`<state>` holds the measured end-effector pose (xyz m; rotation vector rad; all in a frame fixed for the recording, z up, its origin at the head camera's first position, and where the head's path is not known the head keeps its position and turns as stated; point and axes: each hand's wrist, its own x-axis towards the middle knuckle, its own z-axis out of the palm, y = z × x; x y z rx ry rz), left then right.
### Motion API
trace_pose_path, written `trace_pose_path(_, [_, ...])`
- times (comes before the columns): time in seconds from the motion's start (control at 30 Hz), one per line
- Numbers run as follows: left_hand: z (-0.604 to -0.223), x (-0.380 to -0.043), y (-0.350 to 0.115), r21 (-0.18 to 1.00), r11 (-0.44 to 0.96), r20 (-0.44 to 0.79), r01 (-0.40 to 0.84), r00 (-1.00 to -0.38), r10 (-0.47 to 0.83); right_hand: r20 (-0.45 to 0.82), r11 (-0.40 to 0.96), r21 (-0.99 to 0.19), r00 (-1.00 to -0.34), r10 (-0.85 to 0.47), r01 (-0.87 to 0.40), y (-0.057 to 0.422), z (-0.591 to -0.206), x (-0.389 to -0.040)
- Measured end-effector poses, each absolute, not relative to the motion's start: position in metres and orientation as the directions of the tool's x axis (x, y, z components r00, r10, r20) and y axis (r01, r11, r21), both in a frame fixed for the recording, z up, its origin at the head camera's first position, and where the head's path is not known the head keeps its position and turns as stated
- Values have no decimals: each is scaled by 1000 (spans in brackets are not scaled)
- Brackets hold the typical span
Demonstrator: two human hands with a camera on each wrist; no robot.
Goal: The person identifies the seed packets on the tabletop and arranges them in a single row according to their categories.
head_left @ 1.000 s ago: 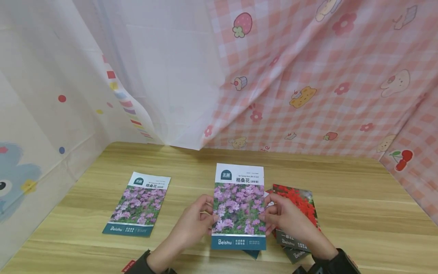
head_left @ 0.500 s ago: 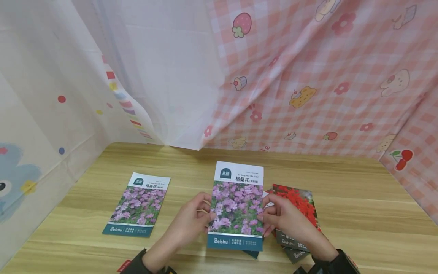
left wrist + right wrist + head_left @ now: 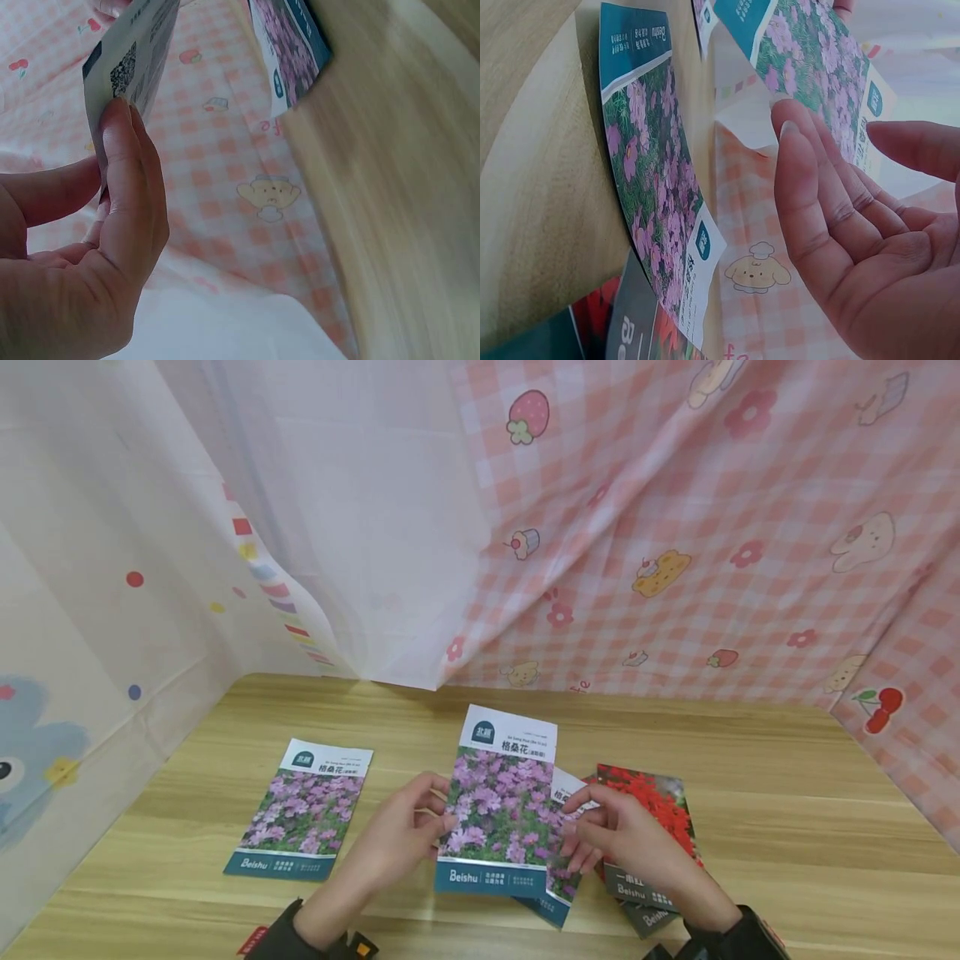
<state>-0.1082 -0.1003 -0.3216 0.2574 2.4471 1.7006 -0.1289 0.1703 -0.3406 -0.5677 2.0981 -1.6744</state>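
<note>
My left hand (image 3: pixel 405 827) pinches the left edge of a flower seed packet (image 3: pixel 498 802) with pink-purple blooms, lifted over the table and slightly tilted. The left wrist view shows its pale back with a printed code (image 3: pixel 124 71) between thumb and fingers. To its right, my right hand (image 3: pixel 618 835) is apart from that packet, fingers relaxed and holding nothing in the right wrist view. Beneath them lies a second pink-flower packet (image 3: pixel 656 165), partly covered in the head view. Red-flower packets (image 3: pixel 663 802) overlap near the right hand, partly hidden by it.
Another pink-flower seed packet (image 3: pixel 300 810) lies alone on the left of the wooden table (image 3: pixel 787 827). A white cloth (image 3: pixel 375 527) and a pink checked cloth (image 3: pixel 675 635) hang along the table's back edge, with more cloth at both sides.
The lifted packet has moved left and tilted, carried by my left hand. My right hand has let go of its right edge and stayed in place, so more of the packet beneath shows.
</note>
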Motion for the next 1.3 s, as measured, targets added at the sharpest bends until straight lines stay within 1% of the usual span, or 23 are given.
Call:
trace_pose_path(0.27, [-314, -112, -113, 936, 352, -55, 22, -977, 207, -37, 209, -974, -853, -521, -85, 170, -339, -128])
trace_pose_path(0.47, [-304, -116, -131, 916, 401, -64, 24, -976, 206, -28, 202, -976, -863, -504, -86, 170, -340, -129])
trace_pose_path(0.7, [-297, -120, -150, 905, 426, -91, 26, -963, 253, -36, 224, -971, -873, -487, -85, 169, -339, -128])
trace_pose_path(1.07, [-301, -126, -169, 861, 508, -120, 33, -957, 264, -32, 247, -964, -879, -475, -99, 167, -338, -125])
trace_pose_path(1.3, [-307, -129, -175, 824, 567, -142, 24, -959, 247, 34, 220, -962, -866, -499, -164, 164, -341, -124])
